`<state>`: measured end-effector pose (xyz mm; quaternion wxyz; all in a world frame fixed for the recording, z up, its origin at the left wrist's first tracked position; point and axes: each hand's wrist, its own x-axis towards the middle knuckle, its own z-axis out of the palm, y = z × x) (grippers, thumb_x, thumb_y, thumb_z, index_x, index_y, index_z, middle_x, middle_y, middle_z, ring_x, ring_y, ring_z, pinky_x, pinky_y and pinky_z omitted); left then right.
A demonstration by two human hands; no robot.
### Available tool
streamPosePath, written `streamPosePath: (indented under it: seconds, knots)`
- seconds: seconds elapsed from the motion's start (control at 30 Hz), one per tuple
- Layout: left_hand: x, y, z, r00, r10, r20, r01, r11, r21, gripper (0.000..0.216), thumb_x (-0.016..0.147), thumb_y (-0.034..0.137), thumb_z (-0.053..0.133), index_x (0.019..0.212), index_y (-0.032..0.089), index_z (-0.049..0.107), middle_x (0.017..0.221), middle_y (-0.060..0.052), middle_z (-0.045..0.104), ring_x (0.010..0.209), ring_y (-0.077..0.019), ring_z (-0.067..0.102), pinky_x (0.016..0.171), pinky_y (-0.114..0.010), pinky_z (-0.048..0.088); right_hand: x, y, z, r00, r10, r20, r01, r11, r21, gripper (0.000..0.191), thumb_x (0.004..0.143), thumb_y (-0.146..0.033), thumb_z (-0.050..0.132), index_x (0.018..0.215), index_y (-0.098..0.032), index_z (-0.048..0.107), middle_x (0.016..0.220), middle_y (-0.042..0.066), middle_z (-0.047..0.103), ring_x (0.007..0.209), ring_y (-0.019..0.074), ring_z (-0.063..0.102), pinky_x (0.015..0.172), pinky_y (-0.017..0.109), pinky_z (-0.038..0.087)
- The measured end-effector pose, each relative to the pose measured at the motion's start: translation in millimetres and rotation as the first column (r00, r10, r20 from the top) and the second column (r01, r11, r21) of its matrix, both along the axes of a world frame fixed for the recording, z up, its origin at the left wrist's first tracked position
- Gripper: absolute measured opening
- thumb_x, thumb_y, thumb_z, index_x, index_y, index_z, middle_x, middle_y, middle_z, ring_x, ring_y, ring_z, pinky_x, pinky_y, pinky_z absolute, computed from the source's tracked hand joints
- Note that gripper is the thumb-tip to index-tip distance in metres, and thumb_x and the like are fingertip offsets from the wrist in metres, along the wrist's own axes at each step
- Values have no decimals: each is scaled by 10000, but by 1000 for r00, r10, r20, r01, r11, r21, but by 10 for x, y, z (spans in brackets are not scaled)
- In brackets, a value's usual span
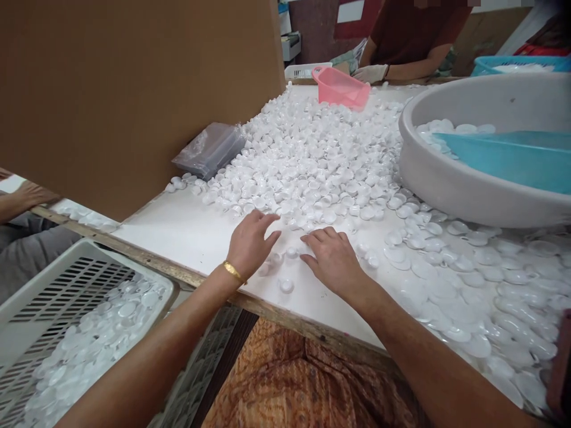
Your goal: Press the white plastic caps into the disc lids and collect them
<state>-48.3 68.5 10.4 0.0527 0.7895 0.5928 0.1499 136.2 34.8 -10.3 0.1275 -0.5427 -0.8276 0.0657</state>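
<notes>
Head view, near to far: lap w/ brown patterned cloth [285, 380], then slatted basket [163, 284] at L, below table level, w/ a heap of white pcs in it. Rough read on progress: a fair batch sits in the basket, but far more lies loose on the white table [178, 226], so lots left; can't tell if the basket lot is finished.

Both forearms reach fwd over the table edge, angled in toward each other. Left hand [250, 242], gold bracelet [234, 272] at wrist: palm in/down, fingers loosely bent, thumb clear of index, no pc seen in its grasp. Right hand [333, 258]: back up, fingers curled a bit to the L, thumb apart, gap btwn thumb & index; also nothing seen held. Hands don't touch.

A few white caps [286, 286] lie btwn & just below the hands, on bare tabletop; others nr the R hand's outer side. Beyond the fingertips, big pile [312, 160] of same, spreading R, too.

Farther: grey tub [473, 190] at R w/ blue scoop [513, 157] & more pcs; clear-wrapped packet [212, 145] by cardboard [134, 89] at L. Far end: pink scoop [341, 89], co-worker's gloved hand [371, 73] beside it.
</notes>
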Motion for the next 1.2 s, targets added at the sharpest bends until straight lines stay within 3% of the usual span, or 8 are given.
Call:
streamPosePath:
  seconds: [0.2,0.4,0.57,0.7,0.8,0.93,1.03,1.2]
  knots:
    - [194,438,-126,981,-18,194,23,999,-26,151,772,242,554,855,191,670,917,-47,573,850,-172,541,775,-296,419,-25,7,-89,1000,6,8,-6,997,72,383,853,-325,564,1210,-194,520,1147,99,584,1076,259,448,846,402,315]
    - [-114,364,-59,864,240,443,-120,952,-281,269,787,345,450,761,149,632,684,-23,606,606,-117,534,560,-226,413,16,57,-182,998,-37,-58,43,994,98,344,882,-318,512,1202,-193,520,1189,102,575,1075,257,456,863,415,284]
    - [-334,241,-121,894,305,329,-133,880,-456,283,740,319,447,555,147,573,446,4,512,408,-89,425,432,-211,317,-104,141,-198,998,-5,-56,14,987,161,356,889,-185,470,1244,-208,476,1228,91,556,1072,237,467,881,404,255]
    - [-365,261,-131,940,286,184,-196,897,-396,193,673,276,548,512,171,566,478,2,519,486,-124,467,488,-236,316,-168,190,-187,999,3,-39,3,988,156,269,858,-180,526,1126,-201,547,1011,70,655,998,225,505,894,401,228]
    - [-285,254,-77,961,247,126,-207,942,-265,94,698,256,564,656,190,615,665,-20,584,660,-165,529,587,-257,350,-157,181,-162,995,-37,-88,48,991,127,166,840,-179,546,999,-194,590,868,50,671,923,208,532,886,387,220]
    - [-30,260,-82,1000,5,-9,-6,994,-114,299,760,347,580,1039,241,583,937,-25,601,810,-169,566,673,-258,394,-151,132,-124,972,-56,-230,55,998,-11,126,861,-200,502,948,-215,591,825,20,660,863,182,552,847,363,236]
    - [154,312,-147,985,-78,-153,63,993,-101,319,766,350,586,1064,239,568,965,-37,600,860,-188,578,673,-264,408,-142,103,-114,964,-59,-261,39,996,-84,153,875,-201,467,964,-219,591,844,21,649,861,177,545,835,355,247]
    - [232,316,-101,958,-103,-267,70,989,-132,276,789,297,549,1045,193,565,929,-68,619,860,-225,592,678,-298,416,-54,101,-121,982,-103,-160,98,994,-38,184,888,-214,465,888,-209,649,1014,51,628,1002,217,476,852,376,236]
